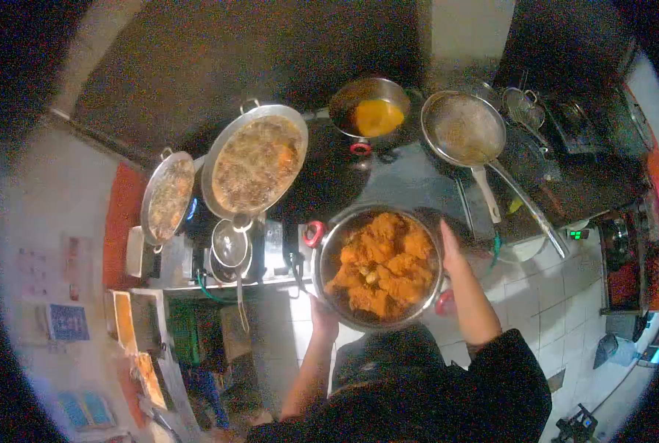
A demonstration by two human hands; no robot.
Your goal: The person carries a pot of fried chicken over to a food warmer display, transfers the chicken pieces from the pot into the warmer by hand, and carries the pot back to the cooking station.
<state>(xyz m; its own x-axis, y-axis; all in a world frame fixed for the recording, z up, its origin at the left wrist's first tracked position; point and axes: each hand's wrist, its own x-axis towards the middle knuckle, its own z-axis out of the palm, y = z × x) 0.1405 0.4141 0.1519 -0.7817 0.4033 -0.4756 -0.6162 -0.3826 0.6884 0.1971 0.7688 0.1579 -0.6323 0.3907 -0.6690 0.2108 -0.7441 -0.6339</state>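
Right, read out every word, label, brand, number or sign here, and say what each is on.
No text is legible.
Green digital display: characters too small to read.
Dark blue wall poster: any print too blurred.
Pale blue wall sheet: too blurred.
Steel pot of orange-coated food: no lettering visible.

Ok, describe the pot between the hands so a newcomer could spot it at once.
Find the dark grey counter, then its near edge, where the left hand and right hand hold a round metal pot. It has two red handles and holds rough orange-brown pieces. The red-handled pot farther back holds something yellow instead.
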